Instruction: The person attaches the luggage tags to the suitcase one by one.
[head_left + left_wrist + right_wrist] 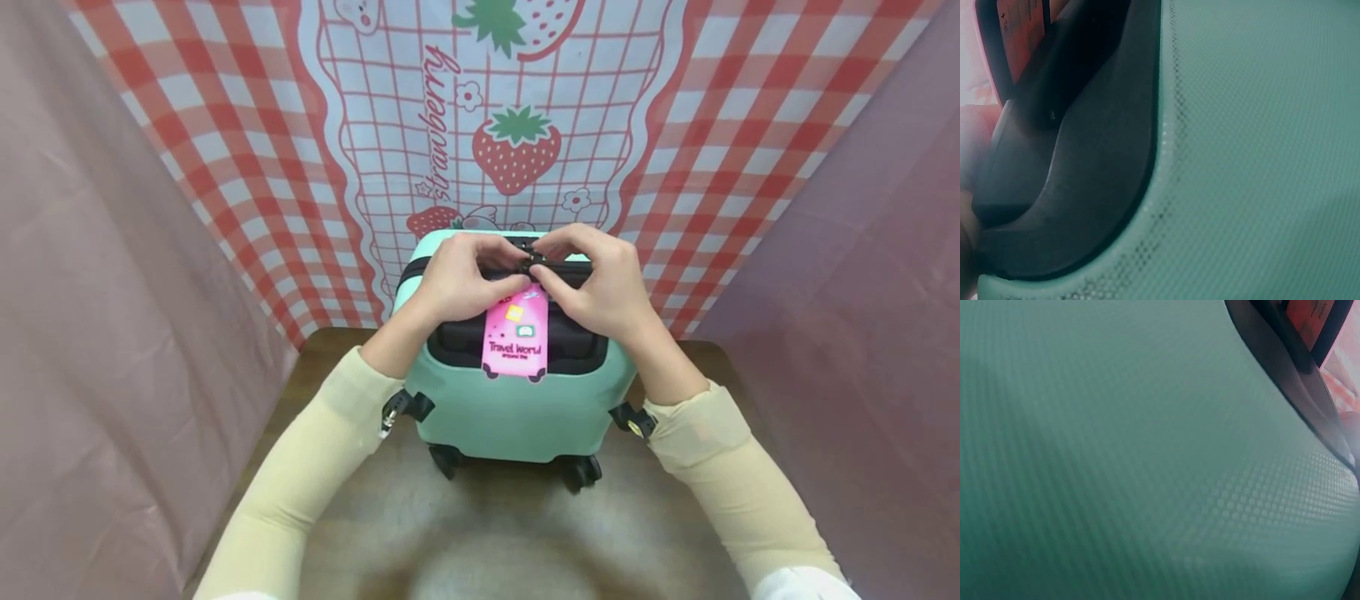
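A mint-green suitcase [517, 417] stands upright on its black wheels, with a dark panel on the side facing me. Hanging against that panel is a pink luggage tag [514, 342] printed "Travel World". My left hand [465, 275] pinches the small dark strap at the tag's top end. From the other side my right hand [600, 279] pinches at the same spot, and the two sets of fingertips nearly meet. Fingers hide most of the strap. The left wrist view shows the suitcase's ribbed shell [1260, 150] and the tag's dark-edged back [1019, 44]; the right wrist view is mostly shell [1135, 450].
The suitcase rests on a brown wooden tabletop [480, 542]. Behind it hangs a red-and-white checked cloth [232, 142] with strawberry prints. Pinkish curtains [97, 317] close in the left and right sides.
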Tool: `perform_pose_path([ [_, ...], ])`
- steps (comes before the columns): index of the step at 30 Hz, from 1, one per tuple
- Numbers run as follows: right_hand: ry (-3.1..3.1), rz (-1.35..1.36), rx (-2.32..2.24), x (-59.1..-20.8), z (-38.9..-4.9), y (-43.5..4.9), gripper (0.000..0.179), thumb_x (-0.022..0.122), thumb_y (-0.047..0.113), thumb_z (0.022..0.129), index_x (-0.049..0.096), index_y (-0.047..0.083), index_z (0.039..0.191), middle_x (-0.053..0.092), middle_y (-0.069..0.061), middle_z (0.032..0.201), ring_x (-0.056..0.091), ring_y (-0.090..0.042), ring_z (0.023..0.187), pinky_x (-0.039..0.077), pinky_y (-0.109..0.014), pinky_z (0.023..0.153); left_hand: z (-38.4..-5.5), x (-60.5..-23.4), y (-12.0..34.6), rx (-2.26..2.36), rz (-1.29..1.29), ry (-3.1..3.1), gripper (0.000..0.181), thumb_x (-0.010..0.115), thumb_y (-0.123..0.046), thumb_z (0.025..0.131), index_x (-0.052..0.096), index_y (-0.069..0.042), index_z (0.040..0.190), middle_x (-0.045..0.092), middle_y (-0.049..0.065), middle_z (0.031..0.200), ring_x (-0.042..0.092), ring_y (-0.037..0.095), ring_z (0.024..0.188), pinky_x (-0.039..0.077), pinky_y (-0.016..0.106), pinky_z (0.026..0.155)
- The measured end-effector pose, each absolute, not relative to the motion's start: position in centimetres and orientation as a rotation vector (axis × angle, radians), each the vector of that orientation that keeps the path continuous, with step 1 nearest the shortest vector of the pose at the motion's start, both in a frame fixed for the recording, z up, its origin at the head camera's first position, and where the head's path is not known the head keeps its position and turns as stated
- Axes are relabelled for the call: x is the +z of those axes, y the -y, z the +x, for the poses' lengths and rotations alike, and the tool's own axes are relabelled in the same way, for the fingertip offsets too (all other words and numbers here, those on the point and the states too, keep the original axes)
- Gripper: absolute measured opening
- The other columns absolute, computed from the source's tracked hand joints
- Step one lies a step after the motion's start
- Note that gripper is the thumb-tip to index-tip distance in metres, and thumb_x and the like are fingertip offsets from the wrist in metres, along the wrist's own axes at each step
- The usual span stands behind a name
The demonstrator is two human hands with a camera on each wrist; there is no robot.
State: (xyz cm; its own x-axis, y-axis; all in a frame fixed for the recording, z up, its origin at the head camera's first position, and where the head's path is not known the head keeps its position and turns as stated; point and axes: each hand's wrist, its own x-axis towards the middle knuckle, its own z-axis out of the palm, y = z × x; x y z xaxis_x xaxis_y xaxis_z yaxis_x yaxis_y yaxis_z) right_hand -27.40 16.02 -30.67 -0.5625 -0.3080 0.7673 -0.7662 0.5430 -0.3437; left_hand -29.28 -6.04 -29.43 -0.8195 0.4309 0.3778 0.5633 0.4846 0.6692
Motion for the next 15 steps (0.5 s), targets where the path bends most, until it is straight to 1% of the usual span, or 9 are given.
perform_pose_path([
  [3,2.104,0.904,0.881,-30.61,-27.28,-16.06,0.023,0.086,0.011,0.088,0.075,0.002,0.107,0.079,-0.012,0.101,0.075,-0.024,0.096,0.059,-0.036,0.091,-29.21,-29.33,6.08,-1.250,-0.873,2.552,0.028,0.084,-0.025,0.091,0.081,-0.013,0.116,0.083,0.003,0.106,0.078,0.014,0.096,0.060,0.033,0.091],
  [6,2.091,0.942,0.855,-30.56,-27.24,-16.06,0.021,0.085,0.011,0.088,0.075,0.002,0.105,0.078,-0.012,0.100,0.075,-0.025,0.095,0.059,-0.038,0.091,-29.19,-29.29,6.09,-1.254,-0.877,2.551,0.028,0.084,-0.025,0.091,0.081,-0.012,0.116,0.083,0.003,0.106,0.078,0.014,0.096,0.060,0.033,0.091],
  [15,2.106,0.968,0.865,-30.72,-27.19,-15.99,0.019,0.084,0.010,0.090,0.074,0.002,0.104,0.078,-0.011,0.100,0.075,-0.024,0.094,0.059,-0.037,0.089,-29.14,-29.43,6.08,-1.246,-0.869,2.573,0.029,0.084,-0.025,0.092,0.080,-0.013,0.117,0.083,0.003,0.107,0.078,0.014,0.097,0.060,0.034,0.091],
])
